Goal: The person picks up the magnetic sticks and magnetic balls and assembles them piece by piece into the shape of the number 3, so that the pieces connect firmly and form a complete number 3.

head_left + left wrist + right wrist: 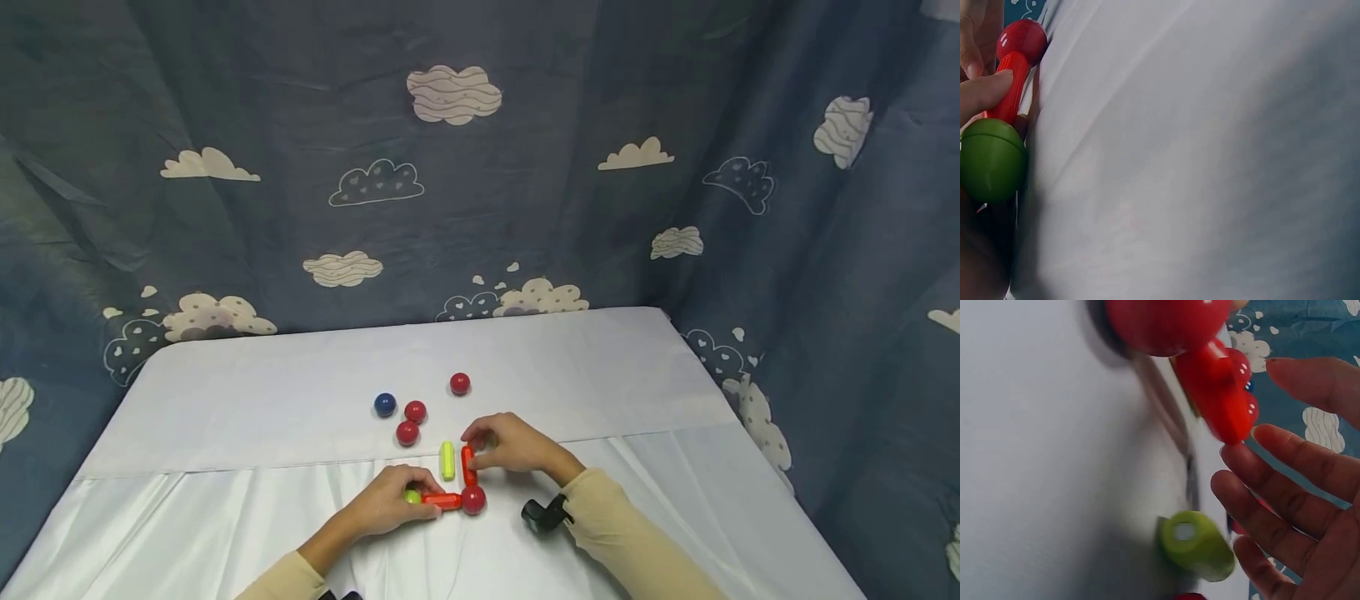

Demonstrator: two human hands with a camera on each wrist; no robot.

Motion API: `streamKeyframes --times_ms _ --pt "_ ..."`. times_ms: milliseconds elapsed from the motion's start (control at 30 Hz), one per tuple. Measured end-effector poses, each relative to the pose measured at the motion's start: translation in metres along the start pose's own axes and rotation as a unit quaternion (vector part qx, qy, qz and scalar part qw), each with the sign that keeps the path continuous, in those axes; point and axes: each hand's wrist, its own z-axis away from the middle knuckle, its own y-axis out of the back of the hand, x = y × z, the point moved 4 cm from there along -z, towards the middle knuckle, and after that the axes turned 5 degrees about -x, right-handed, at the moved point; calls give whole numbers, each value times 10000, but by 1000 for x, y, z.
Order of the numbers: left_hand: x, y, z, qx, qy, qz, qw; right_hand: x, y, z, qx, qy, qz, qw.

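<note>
My left hand (390, 500) pinches a red rod (442, 501). A green ball (992, 161) is at the rod's near end and a red ball (473, 500) at its other end. From that red ball a second red rod (1213, 394) extends away at an angle. My right hand (517, 446) is beside this second rod, its fingers spread and rather straight in the right wrist view, close to the free end. Whether a fingertip touches it is unclear. A yellow-green rod (447, 461) lies just left of it. Another yellow-green rod (1197, 545) shows below the right fingers.
Farther back on the white-covered table (247, 400) sit a blue ball (385, 405) and several red balls, one (460, 383) apart from the others. A dark curtain (525, 208) with cloud prints hangs behind. Black wrist gear (546, 514) is on the right sleeve.
</note>
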Motion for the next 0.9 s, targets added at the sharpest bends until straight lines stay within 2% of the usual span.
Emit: streamKeyframes --times_ms 167,267,400,733,900 --pt "-4 2 3 55 -115 -12 9999 -3 11 -6 -46 -112 -35 9999" --pt "-3 1 2 50 -216 56 9997 -1 22 -10 68 -248 2 9997" --pt "-1 -2 -1 7 -181 135 9997 5 37 -18 227 -418 54 9989" --pt "-3 -4 -2 55 -148 185 9997 23 61 -52 630 -810 -183 9945" --pt "-5 -3 -2 25 -77 180 9998 29 63 -69 728 -900 20 9933"
